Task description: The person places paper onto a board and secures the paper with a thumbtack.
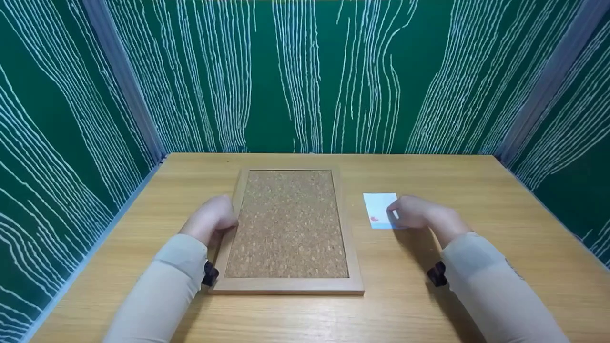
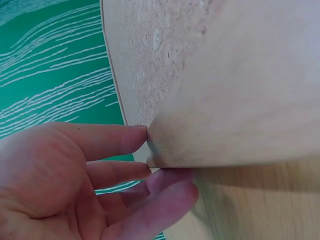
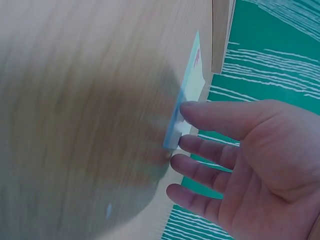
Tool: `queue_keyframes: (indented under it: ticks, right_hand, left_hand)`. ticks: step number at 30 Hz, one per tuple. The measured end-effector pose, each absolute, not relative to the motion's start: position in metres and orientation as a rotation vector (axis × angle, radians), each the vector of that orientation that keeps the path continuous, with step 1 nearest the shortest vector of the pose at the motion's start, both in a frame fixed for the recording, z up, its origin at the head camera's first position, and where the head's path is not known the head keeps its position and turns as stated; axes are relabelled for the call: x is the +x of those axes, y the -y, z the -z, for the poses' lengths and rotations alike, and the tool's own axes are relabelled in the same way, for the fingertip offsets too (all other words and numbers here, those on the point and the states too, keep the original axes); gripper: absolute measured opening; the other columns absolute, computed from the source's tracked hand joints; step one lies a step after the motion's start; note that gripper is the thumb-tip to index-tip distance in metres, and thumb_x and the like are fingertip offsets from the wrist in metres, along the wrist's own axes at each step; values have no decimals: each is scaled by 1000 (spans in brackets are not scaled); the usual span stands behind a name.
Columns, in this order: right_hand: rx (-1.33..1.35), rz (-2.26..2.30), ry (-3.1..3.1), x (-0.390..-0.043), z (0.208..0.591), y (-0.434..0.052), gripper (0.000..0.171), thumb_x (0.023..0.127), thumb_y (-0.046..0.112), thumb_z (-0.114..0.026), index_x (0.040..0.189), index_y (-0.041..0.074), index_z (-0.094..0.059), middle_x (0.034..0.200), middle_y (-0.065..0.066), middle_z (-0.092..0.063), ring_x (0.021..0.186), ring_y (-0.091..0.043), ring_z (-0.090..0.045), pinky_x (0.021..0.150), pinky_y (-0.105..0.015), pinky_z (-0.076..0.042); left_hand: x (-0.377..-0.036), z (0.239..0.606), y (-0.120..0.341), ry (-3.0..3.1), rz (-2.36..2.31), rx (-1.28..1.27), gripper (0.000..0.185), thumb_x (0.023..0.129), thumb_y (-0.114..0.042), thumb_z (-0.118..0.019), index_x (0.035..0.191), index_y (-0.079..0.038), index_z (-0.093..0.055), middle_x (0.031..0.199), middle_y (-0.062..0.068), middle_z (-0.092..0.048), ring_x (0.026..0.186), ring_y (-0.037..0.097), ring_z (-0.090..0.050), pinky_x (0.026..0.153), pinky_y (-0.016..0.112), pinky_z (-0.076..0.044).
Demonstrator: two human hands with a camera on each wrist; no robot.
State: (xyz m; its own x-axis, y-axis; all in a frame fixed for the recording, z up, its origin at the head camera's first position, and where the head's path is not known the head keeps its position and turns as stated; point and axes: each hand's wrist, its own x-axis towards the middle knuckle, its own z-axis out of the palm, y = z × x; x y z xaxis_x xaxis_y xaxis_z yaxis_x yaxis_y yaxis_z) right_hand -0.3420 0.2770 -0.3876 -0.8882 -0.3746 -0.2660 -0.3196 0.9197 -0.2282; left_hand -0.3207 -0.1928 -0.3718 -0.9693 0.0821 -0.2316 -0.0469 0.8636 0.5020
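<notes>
A cork board (image 1: pixel 290 224) with a light wooden frame lies flat on the table. My left hand (image 1: pixel 217 214) is at its left side. In the left wrist view, the thumb (image 2: pixel 134 139) touches the frame (image 2: pixel 225 135) from above while the fingertips meet its lower edge. To the right of the board is a small white paper card (image 1: pixel 380 209) with a pale blue strip and a pinkish-red mark. My right hand (image 1: pixel 419 212) pinches the card's right edge; the right wrist view has the thumb (image 3: pixel 192 111) over the card (image 3: pixel 192 90) and the forefinger at its rim.
The wooden table (image 1: pixel 438 176) reaches back to a green wall (image 1: pixel 329 95) with white wavy lines. Similar patterned walls stand at left and right, with grey posts (image 1: pixel 128 85) in the corners. A dark wrist device (image 1: pixel 437 275) sits at each sleeve cuff.
</notes>
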Motion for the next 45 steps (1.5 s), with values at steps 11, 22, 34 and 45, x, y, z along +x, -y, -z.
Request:
queue_keyframes:
  ticks: [11,22,34,45]
  right_hand:
    - [-513,334,-2733,-327,382,-270,44,86,16,-80,129,11,-70,100,-6,-63,94,-27,-56,83,-44,-46]
    - [-353,466,-2761,-337,383,-283,81,84,42,-83,147,2,-49,143,-27,-50,124,-42,-48,107,-66,-35]
    - [-206,452,-2754,-351,391,-283,107,81,57,-80,152,-8,-34,148,-33,-43,131,-47,-43,110,-66,-29]
    - [-165,447,-2771,-354,393,-282,98,77,57,-83,147,1,-44,142,-27,-48,122,-44,-45,108,-68,-31]
  left_hand:
    - [-320,372,192,-2744,-813,-13,25,86,-1,-66,109,10,-65,95,20,-64,80,33,-68,62,48,-60]
    - [-318,373,192,-2714,-910,-29,28,89,-5,-68,113,8,-65,99,20,-65,82,33,-69,64,48,-60]
    - [-321,371,194,-2765,-710,47,16,85,2,-58,97,7,-68,89,16,-62,74,28,-61,58,38,-54]
    - [-321,371,193,-2755,-741,6,18,86,2,-59,102,9,-66,88,18,-63,74,30,-65,58,42,-57]
